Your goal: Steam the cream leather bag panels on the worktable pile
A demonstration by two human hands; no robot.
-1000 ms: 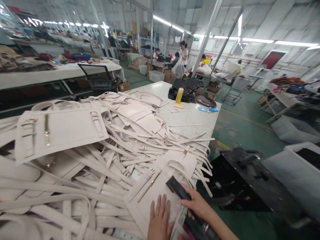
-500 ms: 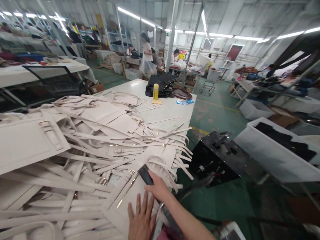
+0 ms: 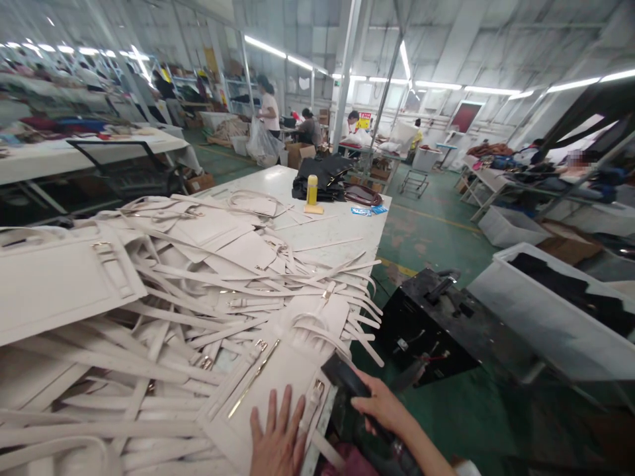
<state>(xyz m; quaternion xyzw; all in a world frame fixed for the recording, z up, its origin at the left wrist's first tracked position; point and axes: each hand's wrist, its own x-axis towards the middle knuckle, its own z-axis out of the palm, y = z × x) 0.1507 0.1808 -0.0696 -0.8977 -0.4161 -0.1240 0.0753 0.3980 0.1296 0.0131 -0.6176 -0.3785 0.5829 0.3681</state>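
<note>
Left hand [image 3: 278,439] lies flat, fingers spread, on the cream bag panel [image 3: 268,390] at the table's near edge, while the right hand [image 3: 384,410] grips a black tool [image 3: 347,383] just beside it.

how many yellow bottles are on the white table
1: the yellow bottle stands upright at the far end of the white table, beside the black bags. Others could be hidden under the pile of cream straps.
</note>
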